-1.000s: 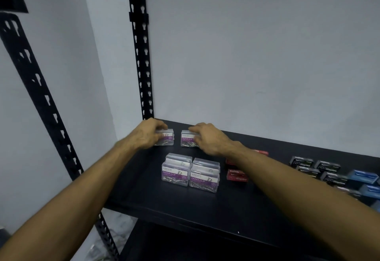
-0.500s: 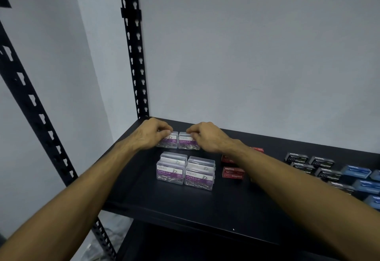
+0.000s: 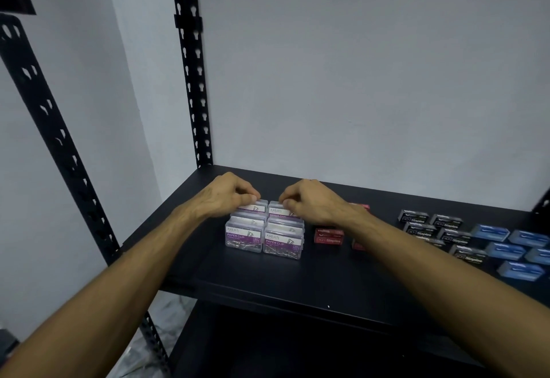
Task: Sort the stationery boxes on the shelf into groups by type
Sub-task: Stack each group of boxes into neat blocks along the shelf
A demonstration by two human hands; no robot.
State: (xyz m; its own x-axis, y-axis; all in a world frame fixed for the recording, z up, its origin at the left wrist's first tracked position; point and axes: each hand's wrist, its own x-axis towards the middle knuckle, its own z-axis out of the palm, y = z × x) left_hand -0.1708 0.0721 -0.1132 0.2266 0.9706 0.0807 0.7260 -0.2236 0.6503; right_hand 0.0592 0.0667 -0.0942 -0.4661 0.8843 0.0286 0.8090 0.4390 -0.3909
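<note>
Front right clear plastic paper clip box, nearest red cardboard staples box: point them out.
Front right clear plastic paper clip box (image 3: 282,243), head view, purple front label.
Nearest red cardboard staples box (image 3: 329,236), head view, front face.

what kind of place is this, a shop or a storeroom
Likely a storeroom or stock corner: a black slotted metal shelf against a bare wall, holding paper clip boxes and grouped staple boxes.
</note>
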